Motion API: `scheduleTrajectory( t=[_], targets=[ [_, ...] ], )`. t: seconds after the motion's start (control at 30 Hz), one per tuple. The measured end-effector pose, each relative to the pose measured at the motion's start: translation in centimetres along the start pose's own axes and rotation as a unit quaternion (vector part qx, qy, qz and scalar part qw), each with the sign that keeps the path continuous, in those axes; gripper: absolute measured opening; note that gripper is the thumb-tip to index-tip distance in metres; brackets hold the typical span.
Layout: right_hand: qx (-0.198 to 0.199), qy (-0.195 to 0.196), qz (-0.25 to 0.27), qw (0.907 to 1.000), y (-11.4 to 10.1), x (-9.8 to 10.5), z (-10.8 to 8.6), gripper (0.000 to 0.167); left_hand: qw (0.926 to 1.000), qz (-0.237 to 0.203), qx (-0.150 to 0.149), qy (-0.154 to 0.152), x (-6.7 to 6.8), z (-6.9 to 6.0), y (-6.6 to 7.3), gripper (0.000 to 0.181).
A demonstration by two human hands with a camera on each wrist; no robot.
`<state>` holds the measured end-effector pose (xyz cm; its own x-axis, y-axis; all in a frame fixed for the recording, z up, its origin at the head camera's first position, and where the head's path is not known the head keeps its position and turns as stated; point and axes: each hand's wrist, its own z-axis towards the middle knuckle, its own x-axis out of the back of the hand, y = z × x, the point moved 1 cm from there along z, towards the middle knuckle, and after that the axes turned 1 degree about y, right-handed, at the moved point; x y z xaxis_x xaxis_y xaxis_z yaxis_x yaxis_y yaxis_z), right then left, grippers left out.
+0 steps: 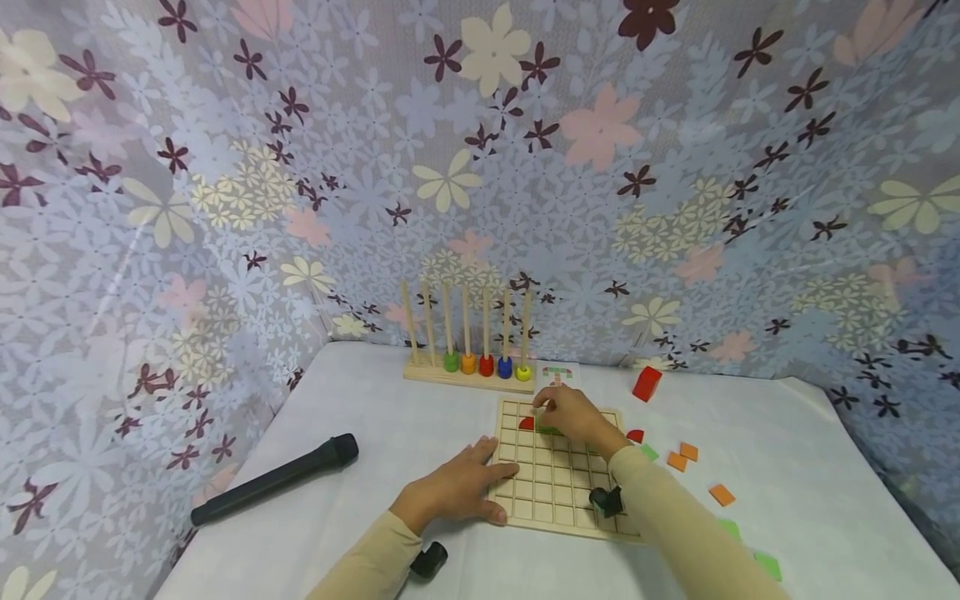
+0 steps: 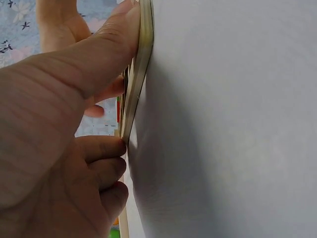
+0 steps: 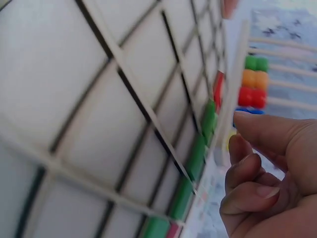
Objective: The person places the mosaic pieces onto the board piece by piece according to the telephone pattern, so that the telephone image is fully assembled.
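Observation:
A wooden grid board [image 1: 543, 492] lies on the white-covered table. My left hand [image 1: 457, 483] rests along its left side, index finger stretched over the squares and thumb by the near corner; in the left wrist view the thumb [image 2: 111, 42] touches the board's edge. Over the far rows hovers my right hand [image 1: 573, 414], fingers loosely bent. Nothing shows between its thumb [image 3: 270, 131] and fingers in the right wrist view. A red quarter-round piece [image 1: 527, 423] sits in the grid. Beside it, green pieces [image 3: 197, 153] fill squares at the far rows, partly hidden under the right hand in the head view.
Behind the board stand a pegged rack [image 1: 435, 375] with coloured beads and a pattern card [image 1: 566, 379]. To the right lie a red block [image 1: 647, 383], another red piece [image 1: 636, 436], several orange squares [image 1: 722, 495] and green pieces [image 1: 768, 567]. A black microphone [image 1: 277, 479] lies left.

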<state>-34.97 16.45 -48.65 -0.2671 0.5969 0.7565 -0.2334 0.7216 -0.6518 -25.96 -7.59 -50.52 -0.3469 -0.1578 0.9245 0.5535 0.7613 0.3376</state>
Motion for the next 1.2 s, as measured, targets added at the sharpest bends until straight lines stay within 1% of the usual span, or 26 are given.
scheduleTrajectory(
  t=[0.07, 0.17, 0.27, 0.33, 0.47, 0.6, 0.73, 0.83, 0.9, 1.03, 1.13, 1.2],
  targets=[
    [-0.001, 0.006, 0.023, 0.9997, 0.3, 0.8, -0.6, 0.022, 1.0, 0.0, 0.0, -0.001, 0.0, 0.0, 0.0, 0.08],
    [-0.001, 0.017, 0.059, 0.9981, 1.0, 2.4, -2.0, 0.024, 1.0, -0.007, 0.001, -0.002, 0.0, 0.0, 0.0, 0.081],
    [-0.011, 0.029, 0.103, 0.9942, 1.9, 4.4, -4.2, 0.028, 0.9999, -0.011, 0.0, -0.002, 0.0, 0.0, 0.0, 0.081],
    [-0.018, 0.044, 0.114, 0.9923, 2.7, 5.9, -5.9, 0.029, 0.9999, -0.011, -0.001, -0.003, 0.0, 0.1, 0.1, 0.081],
    [-0.039, 0.067, 0.1, 0.992, 4.6, 8.6, -9.2, 0.03, 0.9999, -0.013, 0.004, -0.008, 0.0, 0.2, 0.2, 0.082],
    [-0.069, 0.082, 0.086, 0.9905, 6.8, 10.1, -11.9, 0.034, 0.9998, -0.015, 0.011, -0.011, 0.1, 0.2, 0.2, 0.082],
    [-0.106, 0.095, 0.089, 0.9858, 8.8, 11.1, -13.7, 0.042, 0.9996, -0.016, 0.019, -0.014, 0.0, 0.2, 0.1, 0.082],
    [-0.128, 0.104, 0.114, 0.9797, 10.0, 11.7, -14.7, 0.049, 0.9995, -0.015, 0.022, -0.014, 0.0, 0.2, 0.1, 0.082],
    [-0.136, 0.107, 0.135, 0.9756, 10.7, 12.0, -15.2, 0.054, 0.9995, -0.014, 0.022, -0.015, 0.0, 0.1, 0.1, 0.082],
    [-0.155, 0.111, 0.166, 0.9675, 12.2, 12.1, -15.8, 0.061, 0.9997, -0.009, 0.015, -0.017, -0.1, 0.1, 0.0, 0.082],
    [-0.159, 0.103, 0.177, 0.9658, 13.4, 11.8, -15.9, 0.059, 0.9998, -0.007, 0.012, -0.016, -0.1, 0.1, 0.0, 0.081],
    [-0.162, 0.095, 0.18, 0.9655, 14.0, 11.5, -15.8, 0.057, 0.9997, -0.009, 0.015, -0.015, -0.1, 0.1, 0.1, 0.082]
  ],
)
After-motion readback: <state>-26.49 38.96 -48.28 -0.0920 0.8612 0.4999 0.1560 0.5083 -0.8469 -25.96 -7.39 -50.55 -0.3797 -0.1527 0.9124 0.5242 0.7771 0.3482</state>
